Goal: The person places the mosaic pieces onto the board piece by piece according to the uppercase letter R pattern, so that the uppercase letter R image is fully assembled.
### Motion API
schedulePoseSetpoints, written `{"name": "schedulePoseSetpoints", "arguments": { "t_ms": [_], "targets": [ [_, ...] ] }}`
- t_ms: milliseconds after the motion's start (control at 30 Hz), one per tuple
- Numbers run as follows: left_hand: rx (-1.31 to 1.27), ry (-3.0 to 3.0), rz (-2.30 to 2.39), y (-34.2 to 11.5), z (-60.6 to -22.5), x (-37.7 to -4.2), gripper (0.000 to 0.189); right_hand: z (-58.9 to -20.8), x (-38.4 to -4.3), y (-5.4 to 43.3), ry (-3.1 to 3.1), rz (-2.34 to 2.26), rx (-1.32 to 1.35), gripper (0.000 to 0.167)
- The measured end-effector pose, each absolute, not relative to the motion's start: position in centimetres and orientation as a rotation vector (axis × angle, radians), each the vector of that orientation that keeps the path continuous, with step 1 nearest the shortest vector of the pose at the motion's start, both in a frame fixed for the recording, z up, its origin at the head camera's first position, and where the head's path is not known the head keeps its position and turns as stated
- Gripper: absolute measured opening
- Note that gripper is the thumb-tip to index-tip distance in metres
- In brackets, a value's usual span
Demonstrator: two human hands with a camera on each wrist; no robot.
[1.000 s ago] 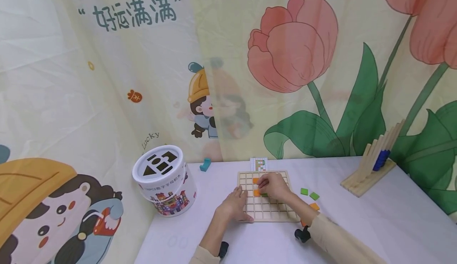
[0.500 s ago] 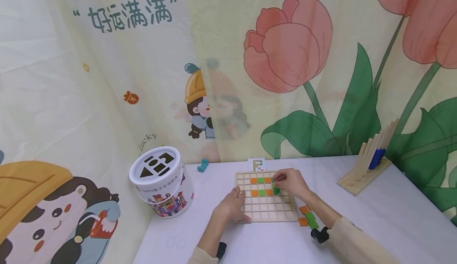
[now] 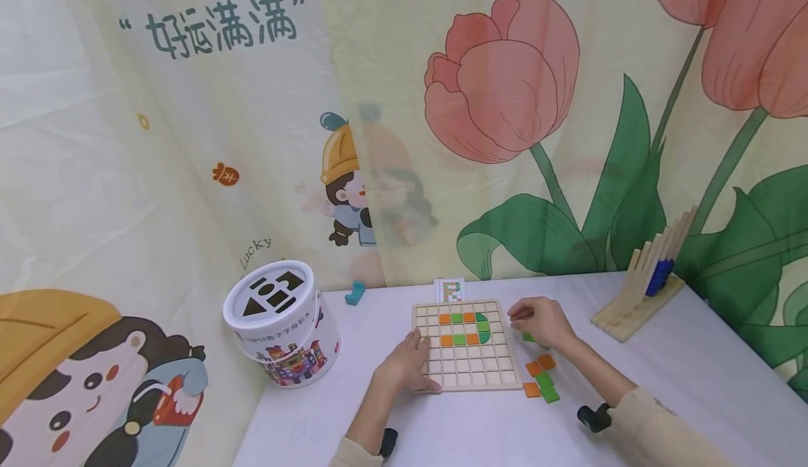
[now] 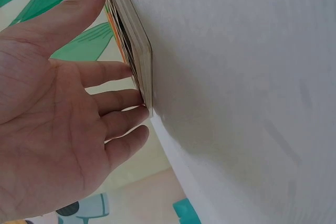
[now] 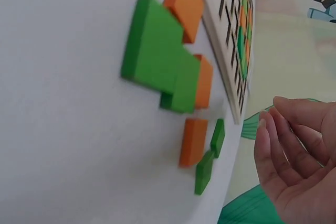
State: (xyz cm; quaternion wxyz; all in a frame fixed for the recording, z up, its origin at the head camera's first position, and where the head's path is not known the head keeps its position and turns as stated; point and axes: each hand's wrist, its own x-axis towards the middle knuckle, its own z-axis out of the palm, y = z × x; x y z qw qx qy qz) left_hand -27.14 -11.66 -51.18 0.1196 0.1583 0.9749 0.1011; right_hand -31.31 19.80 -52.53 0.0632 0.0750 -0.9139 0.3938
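A wooden grid board (image 3: 467, 376) lies on the white table with orange and green tiles (image 3: 459, 340) set in two rows. Rounded green pieces and a green square (image 3: 482, 327) join the rows at their right ends. My left hand (image 3: 407, 363) rests against the board's left side, fingers extended and thumb at the near corner; in the left wrist view the fingertips touch the board's edge (image 4: 139, 61). Just off the board's right side is my right hand (image 3: 544, 321). In the right wrist view, its thumb and fingertips nearly meet, with nothing visible between them.
Loose orange tiles (image 3: 532, 389) and green tiles (image 3: 550, 393) lie right of the board. A small pattern card (image 3: 449, 289) sits behind it. A white bucket (image 3: 284, 334) and a teal block (image 3: 355, 293) stand left; a wooden peg stand (image 3: 656, 285) with blue pieces is right.
My right hand has moved from over the tile rows to beyond the board's right side. A green square now shows between the rounded green pieces. The left hand has stayed put.
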Motion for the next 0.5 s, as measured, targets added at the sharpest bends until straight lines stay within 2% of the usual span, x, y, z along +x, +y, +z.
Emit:
{"name": "schedulePoseSetpoints", "arguments": {
  "t_ms": [500],
  "targets": [
    [0.478,2.843,0.315,-11.9,-51.0,-27.2,0.105,-54.2,-30.8,21.9,-2.872,1.082,0.149,0.023]
  ]
}}
